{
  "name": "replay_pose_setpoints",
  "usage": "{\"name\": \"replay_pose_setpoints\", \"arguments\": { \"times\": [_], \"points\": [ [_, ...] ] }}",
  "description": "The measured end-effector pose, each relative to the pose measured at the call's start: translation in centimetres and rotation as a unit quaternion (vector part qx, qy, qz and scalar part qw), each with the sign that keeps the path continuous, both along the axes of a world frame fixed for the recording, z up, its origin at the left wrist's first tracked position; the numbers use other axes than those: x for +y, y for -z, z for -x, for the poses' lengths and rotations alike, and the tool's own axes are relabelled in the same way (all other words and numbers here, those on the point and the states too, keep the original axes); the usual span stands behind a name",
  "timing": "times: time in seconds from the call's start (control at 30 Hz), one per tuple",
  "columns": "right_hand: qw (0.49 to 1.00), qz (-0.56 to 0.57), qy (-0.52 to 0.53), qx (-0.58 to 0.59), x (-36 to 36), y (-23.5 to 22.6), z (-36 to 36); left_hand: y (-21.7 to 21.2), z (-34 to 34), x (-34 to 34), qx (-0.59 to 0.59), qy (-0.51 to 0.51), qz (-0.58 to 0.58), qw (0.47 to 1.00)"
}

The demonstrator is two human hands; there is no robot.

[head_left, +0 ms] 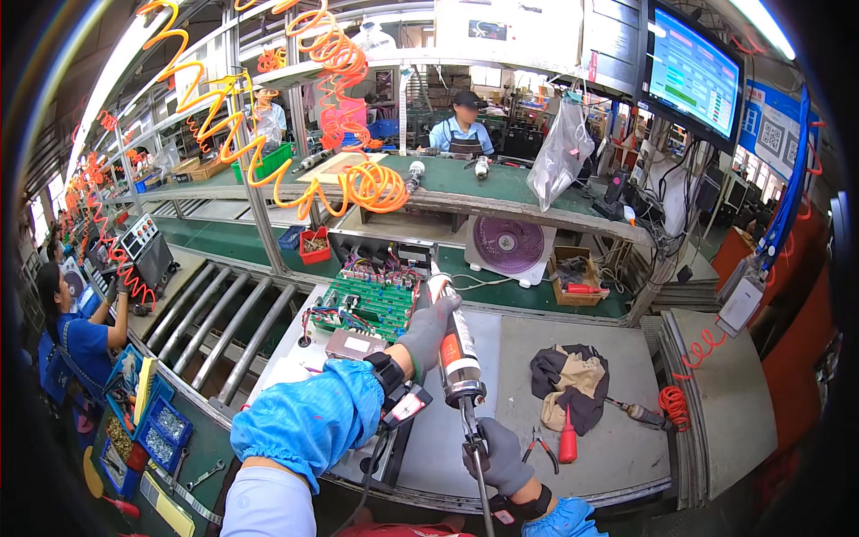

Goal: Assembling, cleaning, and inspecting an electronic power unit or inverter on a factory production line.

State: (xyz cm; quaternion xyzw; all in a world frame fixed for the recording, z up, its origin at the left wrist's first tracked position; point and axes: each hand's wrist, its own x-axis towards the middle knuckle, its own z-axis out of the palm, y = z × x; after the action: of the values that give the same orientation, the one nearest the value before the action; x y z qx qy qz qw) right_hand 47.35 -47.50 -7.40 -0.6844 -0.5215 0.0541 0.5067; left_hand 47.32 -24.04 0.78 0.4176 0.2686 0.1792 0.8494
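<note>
A caulking gun loaded with a sealant cartridge slants up through the middle, its nozzle toward the back. My left hand, in a grey glove, is closed on the cartridge's left side near the front. Lower down, my right hand, also gloved, wraps the gun's handle and trigger, while the rod runs to the bottom edge. Just left of the cartridge lies an open metal housing with green circuit boards and bundled wires. A metal box sits at its near side.
Right of the gun lie a dark and tan cloth, a red bottle, pliers and an electric screwdriver. A purple fan stands behind. Rollers and blue screw bins are left. People work at left and across.
</note>
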Motion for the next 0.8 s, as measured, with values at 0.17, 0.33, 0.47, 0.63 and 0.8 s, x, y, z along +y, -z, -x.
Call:
{"name": "replay_pose_setpoints", "arguments": {
  "times": [0.17, 0.33, 0.47, 0.63, 0.8],
  "points": [
    [0.999, 0.026, 0.01, 0.024, 0.2, 0.2, -0.3, 1.2, -0.7, 0.9, 0.03, -0.007, 0.016, 0.999],
    [0.996, 0.039, -0.04, 0.063, 0.1, 0.1, -1.3, 2.1, -1.0, 2.0, 0.045, -0.028, 0.018, 0.998],
    [0.997, 0.035, -0.071, 0.024, -0.3, 0.3, -1.9, 2.5, -1.0, 2.0, 0.048, -0.028, 0.017, 0.998],
    [0.99, 0.072, -0.086, 0.084, 0.1, 1.7, -2.4, 2.6, -1.0, 2.0, 0.062, -0.044, 0.016, 0.997],
    [0.986, 0.064, -0.113, 0.103, 1.4, 3.1, -3.1, 2.5, -0.5, 2.6, 0.039, -0.075, 0.006, 0.996]
  ]
}}
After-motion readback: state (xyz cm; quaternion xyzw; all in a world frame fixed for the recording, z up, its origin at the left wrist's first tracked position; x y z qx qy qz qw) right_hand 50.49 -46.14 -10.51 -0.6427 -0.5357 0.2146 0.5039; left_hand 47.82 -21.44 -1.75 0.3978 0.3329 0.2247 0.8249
